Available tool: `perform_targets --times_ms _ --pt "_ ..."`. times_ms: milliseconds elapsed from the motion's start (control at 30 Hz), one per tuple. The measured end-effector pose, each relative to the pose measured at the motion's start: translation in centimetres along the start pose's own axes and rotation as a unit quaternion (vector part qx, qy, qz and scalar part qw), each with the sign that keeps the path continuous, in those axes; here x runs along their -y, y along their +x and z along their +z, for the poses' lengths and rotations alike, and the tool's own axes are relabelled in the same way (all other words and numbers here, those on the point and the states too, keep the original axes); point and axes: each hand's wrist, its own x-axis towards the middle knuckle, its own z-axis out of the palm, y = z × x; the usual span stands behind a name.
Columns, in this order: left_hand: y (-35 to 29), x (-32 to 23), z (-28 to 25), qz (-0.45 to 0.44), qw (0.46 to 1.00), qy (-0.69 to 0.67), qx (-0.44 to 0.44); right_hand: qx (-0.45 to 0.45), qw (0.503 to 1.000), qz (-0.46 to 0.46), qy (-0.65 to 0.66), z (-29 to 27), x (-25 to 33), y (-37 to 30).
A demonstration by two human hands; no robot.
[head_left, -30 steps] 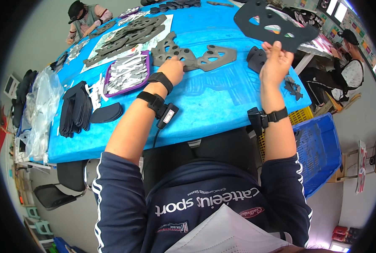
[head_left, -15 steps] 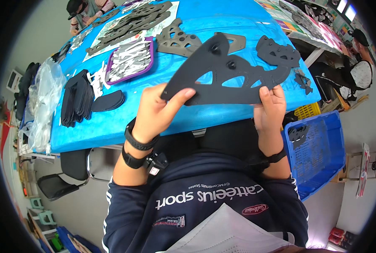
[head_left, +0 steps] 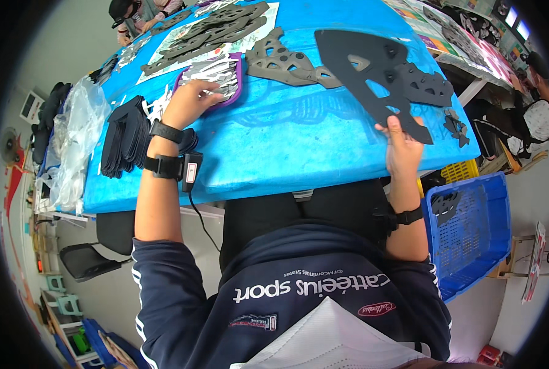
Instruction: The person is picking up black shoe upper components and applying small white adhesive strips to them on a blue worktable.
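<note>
My right hand grips the lower narrow end of a dark grey curved panel with cut-out holes, thumb on top. The panel now stands tilted, its broad end pointing away from me, overlapping a smaller dark cut-out piece on the table. Over a purple tray is my left hand, its thumb and fingers apart and slightly curled. White and grey strips heap up in that tray under the fingertips. Whether the fingertips touch a strip is hard to see.
Stacked black rounded pieces lie left of the tray on the blue table. Beyond it sit piles of brown-grey cut-out panels. A blue crate stands at the table's right. Another person works at the far left.
My left hand has let go of the panel and moved left to the tray of strips. The right hand keeps the panel, which has swung upright and to the right.
</note>
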Motion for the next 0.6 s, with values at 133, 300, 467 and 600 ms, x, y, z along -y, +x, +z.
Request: perform_targets --times_ms 133,300,467,600 --pt "0.9 -0.1 0.4 -0.012 0.995 -0.012 0.096 0.035 0.998 0.058 0.005 -0.5 -0.6 0.0" --pt "0.3 -0.2 0.7 -0.03 0.995 -0.056 0.08 0.042 0.996 0.083 0.005 -0.1 -0.2 -0.1" --pt "-1.1 -6.5 0.8 0.19 0.939 0.132 -0.255 0.036 0.993 0.105 0.042 -0.5 0.1 0.0" --pt "-4.6 -13.1 5.2 0.286 0.945 0.11 -0.118 0.049 0.992 0.112 0.038 -0.5 0.3 0.0"
